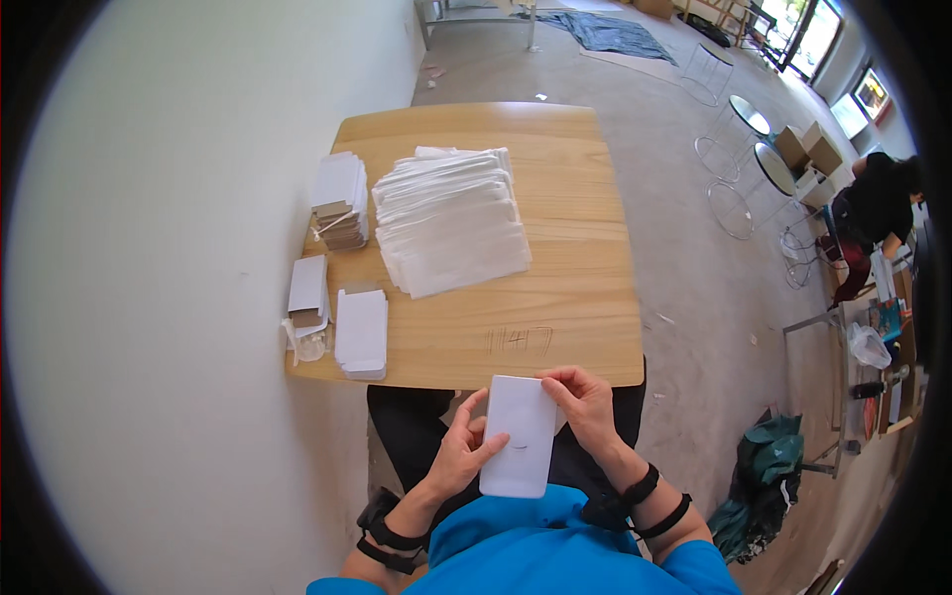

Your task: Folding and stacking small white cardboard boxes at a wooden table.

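A slim white box [521, 446], with a small dark curved mark on its face, is held upright above my lap, close to the table's near edge. My left hand [462, 446] grips its left side, thumb laid over the front and fingers behind. At the box's upper right corner, my right hand [583, 405] pinches the edge between thumb and fingers. On the table nearest my left hand lies a stack of flat white cartons [362, 332]. Farther back is a wide pile of thin white sheets or sleeves [451, 220], loosely overlapped.
The wooden table [570, 208] has pen marks [519, 340] near its front edge. Bundled white cartons [340, 198] and an upright carton [308, 290] stand along the white wall at left. Stools [749, 116] and another person [873, 213] are off to the right.
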`<move>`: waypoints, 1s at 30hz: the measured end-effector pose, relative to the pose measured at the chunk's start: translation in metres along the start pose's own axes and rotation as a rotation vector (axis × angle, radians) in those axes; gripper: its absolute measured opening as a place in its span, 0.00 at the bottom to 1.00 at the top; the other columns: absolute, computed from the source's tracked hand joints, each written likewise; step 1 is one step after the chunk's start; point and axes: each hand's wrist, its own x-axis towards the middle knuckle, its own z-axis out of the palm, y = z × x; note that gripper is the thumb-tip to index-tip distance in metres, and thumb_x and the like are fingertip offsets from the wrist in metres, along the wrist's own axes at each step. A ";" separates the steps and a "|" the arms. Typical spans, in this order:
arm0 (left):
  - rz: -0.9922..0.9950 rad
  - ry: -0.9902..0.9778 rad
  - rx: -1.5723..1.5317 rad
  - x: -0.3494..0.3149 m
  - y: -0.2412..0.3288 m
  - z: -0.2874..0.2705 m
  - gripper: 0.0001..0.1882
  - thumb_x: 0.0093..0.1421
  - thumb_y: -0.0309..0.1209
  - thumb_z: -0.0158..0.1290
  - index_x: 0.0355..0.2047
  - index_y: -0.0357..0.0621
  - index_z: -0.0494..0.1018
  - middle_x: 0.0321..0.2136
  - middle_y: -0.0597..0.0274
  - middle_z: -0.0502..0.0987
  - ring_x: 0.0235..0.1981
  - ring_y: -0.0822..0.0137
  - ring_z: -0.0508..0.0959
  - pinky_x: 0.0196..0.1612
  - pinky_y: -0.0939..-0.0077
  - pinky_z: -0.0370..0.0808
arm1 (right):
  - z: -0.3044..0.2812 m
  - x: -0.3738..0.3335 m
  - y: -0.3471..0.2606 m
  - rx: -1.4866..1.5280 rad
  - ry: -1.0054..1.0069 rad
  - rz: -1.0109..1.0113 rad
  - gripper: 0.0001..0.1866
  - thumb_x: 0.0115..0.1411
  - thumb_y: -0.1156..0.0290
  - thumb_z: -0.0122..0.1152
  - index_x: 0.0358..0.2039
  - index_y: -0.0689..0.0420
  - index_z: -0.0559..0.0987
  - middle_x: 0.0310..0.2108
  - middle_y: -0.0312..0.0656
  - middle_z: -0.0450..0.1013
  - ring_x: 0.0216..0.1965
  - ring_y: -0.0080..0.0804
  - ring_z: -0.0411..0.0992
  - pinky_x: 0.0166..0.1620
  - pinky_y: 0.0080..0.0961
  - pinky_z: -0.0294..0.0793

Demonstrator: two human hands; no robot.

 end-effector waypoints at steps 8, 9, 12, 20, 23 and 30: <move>0.074 0.266 0.099 0.004 -0.038 -0.049 0.33 0.61 0.27 0.55 0.63 0.35 0.55 0.53 0.54 0.69 0.54 0.70 0.69 0.54 0.77 0.67 | 0.048 0.003 0.034 0.127 -0.370 0.357 0.20 0.64 0.70 0.55 0.54 0.66 0.68 0.41 0.42 0.75 0.41 0.25 0.74 0.39 0.21 0.77; 0.082 0.285 0.078 0.005 -0.039 -0.058 0.33 0.60 0.28 0.56 0.63 0.34 0.55 0.51 0.55 0.70 0.52 0.71 0.70 0.53 0.78 0.68 | 0.057 0.007 0.034 0.151 -0.341 0.324 0.20 0.64 0.71 0.55 0.54 0.67 0.68 0.40 0.41 0.76 0.39 0.24 0.74 0.39 0.21 0.77; 0.121 0.452 0.095 0.010 -0.031 -0.103 0.32 0.59 0.27 0.57 0.61 0.33 0.58 0.43 0.60 0.73 0.41 0.74 0.74 0.45 0.81 0.72 | 0.080 0.031 0.043 0.182 -0.404 0.318 0.19 0.66 0.71 0.52 0.54 0.68 0.68 0.41 0.45 0.76 0.38 0.25 0.75 0.40 0.22 0.77; 0.288 0.729 0.125 0.030 0.044 -0.233 0.24 0.61 0.28 0.55 0.57 0.34 0.65 0.44 0.60 0.74 0.41 0.74 0.74 0.45 0.80 0.72 | 0.104 0.055 0.059 0.032 -0.407 0.345 0.14 0.66 0.72 0.50 0.47 0.69 0.72 0.38 0.47 0.77 0.35 0.27 0.76 0.39 0.23 0.78; 0.343 0.805 0.215 0.044 0.064 -0.279 0.21 0.61 0.27 0.53 0.55 0.34 0.67 0.42 0.61 0.76 0.41 0.76 0.74 0.44 0.80 0.72 | 0.094 0.051 0.071 0.037 -0.371 0.381 0.13 0.66 0.72 0.49 0.46 0.68 0.73 0.37 0.46 0.77 0.34 0.27 0.76 0.38 0.23 0.78; 0.349 1.145 1.140 0.073 0.102 -0.325 0.19 0.59 0.30 0.54 0.49 0.35 0.71 0.42 0.52 0.77 0.40 0.58 0.76 0.47 0.68 0.72 | 0.095 0.048 0.088 -0.005 -0.322 0.442 0.12 0.66 0.73 0.49 0.45 0.67 0.74 0.35 0.45 0.77 0.32 0.26 0.76 0.37 0.22 0.78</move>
